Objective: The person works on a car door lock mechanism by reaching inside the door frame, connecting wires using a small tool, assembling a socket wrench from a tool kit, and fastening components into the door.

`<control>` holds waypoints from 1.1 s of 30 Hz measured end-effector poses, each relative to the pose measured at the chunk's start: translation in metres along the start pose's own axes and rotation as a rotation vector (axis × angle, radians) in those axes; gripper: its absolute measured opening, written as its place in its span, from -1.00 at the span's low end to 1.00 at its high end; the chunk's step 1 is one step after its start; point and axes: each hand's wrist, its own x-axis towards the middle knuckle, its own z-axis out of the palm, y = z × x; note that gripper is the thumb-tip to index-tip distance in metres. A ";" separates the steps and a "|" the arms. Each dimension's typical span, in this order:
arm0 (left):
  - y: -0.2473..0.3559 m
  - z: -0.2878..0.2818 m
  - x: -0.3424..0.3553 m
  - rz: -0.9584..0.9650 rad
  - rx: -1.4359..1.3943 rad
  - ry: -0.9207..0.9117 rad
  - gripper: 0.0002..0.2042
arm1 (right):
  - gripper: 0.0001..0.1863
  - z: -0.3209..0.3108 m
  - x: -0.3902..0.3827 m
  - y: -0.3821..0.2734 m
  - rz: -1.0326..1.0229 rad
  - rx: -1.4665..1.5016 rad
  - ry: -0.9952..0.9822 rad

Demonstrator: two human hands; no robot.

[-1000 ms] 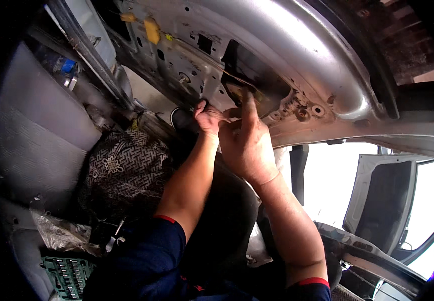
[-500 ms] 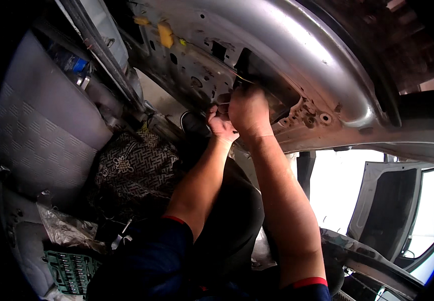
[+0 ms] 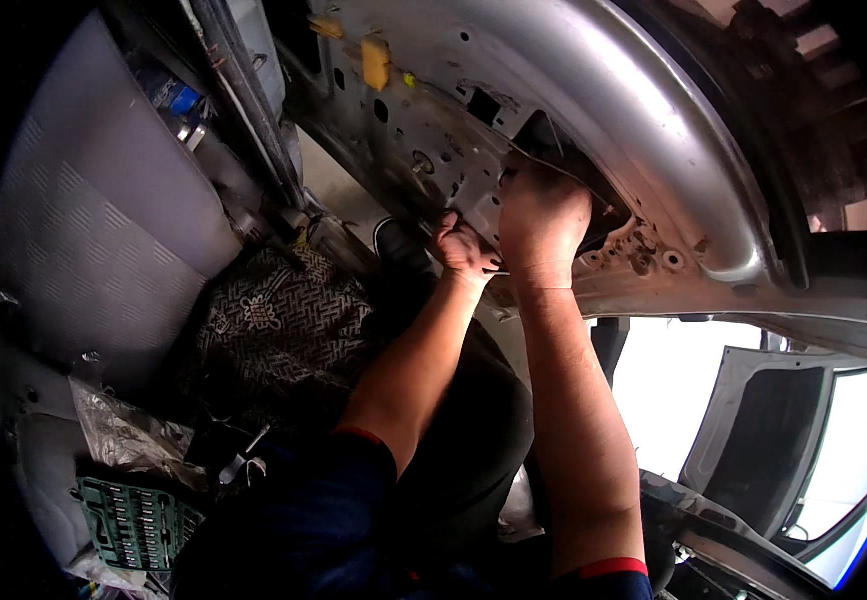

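Beside the lower edge of a bare silver car door (image 3: 603,75) is my left hand (image 3: 468,250). Its fingers are bent inward with the thumb side up, and a thin dark piece pokes out near its heel; what the fingers hold is hidden. My right hand (image 3: 545,215) reaches into the large dark opening (image 3: 608,212) in the door's inner panel. The back of that hand and the wrist show, while its fingers are out of sight inside. A thin rod (image 3: 556,135) stands in the opening just above the right hand.
Yellow foam blocks (image 3: 375,62) stick to the door panel. Left of me are a grey car seat (image 3: 103,230), a dark patterned cloth (image 3: 283,310), crumpled clear plastic (image 3: 133,430) and a green socket set case (image 3: 133,520). My shoe (image 3: 398,250) is below the door.
My right hand has gone deeper into the door opening, and its fingers have passed out of sight. My left hand now sits lower and farther from it. The whole view has shifted slightly.
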 end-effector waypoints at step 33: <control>-0.008 0.013 -0.007 0.026 0.170 0.039 -0.36 | -0.67 -0.035 -0.043 -0.001 0.094 -0.101 -0.043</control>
